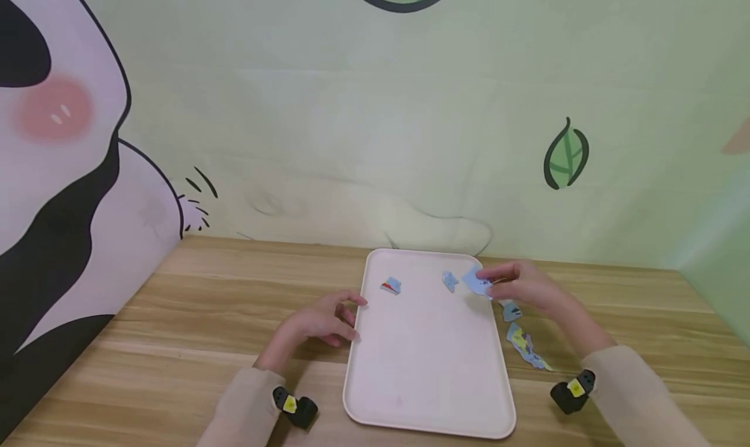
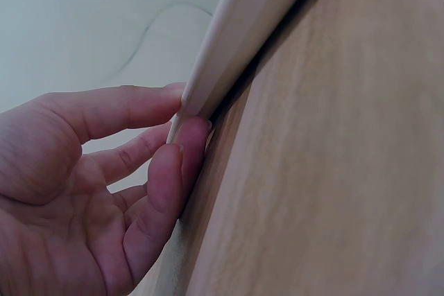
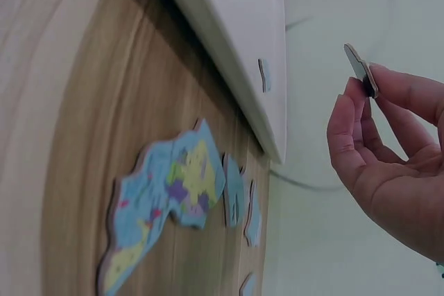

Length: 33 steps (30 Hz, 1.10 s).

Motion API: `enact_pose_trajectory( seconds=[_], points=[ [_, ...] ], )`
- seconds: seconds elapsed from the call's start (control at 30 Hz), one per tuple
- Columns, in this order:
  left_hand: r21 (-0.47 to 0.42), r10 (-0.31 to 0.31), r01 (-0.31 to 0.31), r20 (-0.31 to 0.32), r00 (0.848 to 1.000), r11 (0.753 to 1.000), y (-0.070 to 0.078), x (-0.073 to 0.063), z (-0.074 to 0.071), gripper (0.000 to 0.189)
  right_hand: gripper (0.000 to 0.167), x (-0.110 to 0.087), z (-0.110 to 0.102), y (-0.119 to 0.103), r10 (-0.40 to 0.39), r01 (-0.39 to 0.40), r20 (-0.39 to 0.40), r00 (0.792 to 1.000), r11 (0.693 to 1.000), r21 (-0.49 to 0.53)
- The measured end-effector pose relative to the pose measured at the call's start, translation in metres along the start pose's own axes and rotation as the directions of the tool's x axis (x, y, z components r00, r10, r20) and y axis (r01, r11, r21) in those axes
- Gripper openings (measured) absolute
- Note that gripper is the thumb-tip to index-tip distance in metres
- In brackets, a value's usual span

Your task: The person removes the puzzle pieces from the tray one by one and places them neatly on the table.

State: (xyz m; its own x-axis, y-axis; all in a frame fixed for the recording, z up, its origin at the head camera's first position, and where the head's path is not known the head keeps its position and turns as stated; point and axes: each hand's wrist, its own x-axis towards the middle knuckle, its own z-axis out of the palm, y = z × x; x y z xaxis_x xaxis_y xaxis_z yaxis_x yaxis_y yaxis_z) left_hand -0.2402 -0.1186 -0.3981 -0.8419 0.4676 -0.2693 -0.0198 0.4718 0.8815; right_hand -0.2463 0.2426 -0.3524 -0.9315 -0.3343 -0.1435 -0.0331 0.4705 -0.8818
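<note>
A white tray [image 1: 430,369] lies on the wooden table, with my left hand [image 1: 325,317] at its left edge. In the left wrist view, the fingers [image 2: 163,178] bend round the rim, one tip on its top and others against its outer side. Over the tray's far right corner, my right hand [image 1: 524,284] pinches a light-blue puzzle piece [image 1: 476,281] between thumb and fingertips. The right wrist view shows this puzzle piece [image 3: 361,71] edge-on, raised above the tray. Two small puzzle pieces lie inside the tray: one blue and red [image 1: 391,285], one blue [image 1: 449,280].
Right of the tray, on the table [image 1: 633,304], lie a blue puzzle piece [image 1: 512,311] and a longer joined-looking yellow, purple and blue section [image 1: 524,346]. More pieces [image 3: 253,214] show beyond them in the right wrist view. A panda-printed backdrop [image 1: 293,108] stands right behind the tray.
</note>
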Motion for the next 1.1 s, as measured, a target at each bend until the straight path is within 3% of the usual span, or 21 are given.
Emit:
enact_pose_trajectory(
  seconds=[0.3,0.67,1.1],
  points=[
    [0.013,-0.012,0.012,-0.006,1.000,1.000,0.002,-0.001,0.000,0.055,0.044,-0.015,-0.015,0.016,0.016,-0.017,-0.044,0.999,0.999,-0.045],
    [0.023,-0.022,0.023,-0.017,1.000,0.999,0.002,-0.002,0.000,0.055,0.046,-0.026,-0.028,0.039,-0.002,0.003,-0.063,0.998,1.000,0.018],
    [0.014,-0.015,0.015,-0.014,1.000,1.000,0.002,-0.001,0.000,0.056,0.050,-0.036,-0.041,0.060,0.072,-0.076,-0.118,0.990,0.997,-0.023]
  ],
)
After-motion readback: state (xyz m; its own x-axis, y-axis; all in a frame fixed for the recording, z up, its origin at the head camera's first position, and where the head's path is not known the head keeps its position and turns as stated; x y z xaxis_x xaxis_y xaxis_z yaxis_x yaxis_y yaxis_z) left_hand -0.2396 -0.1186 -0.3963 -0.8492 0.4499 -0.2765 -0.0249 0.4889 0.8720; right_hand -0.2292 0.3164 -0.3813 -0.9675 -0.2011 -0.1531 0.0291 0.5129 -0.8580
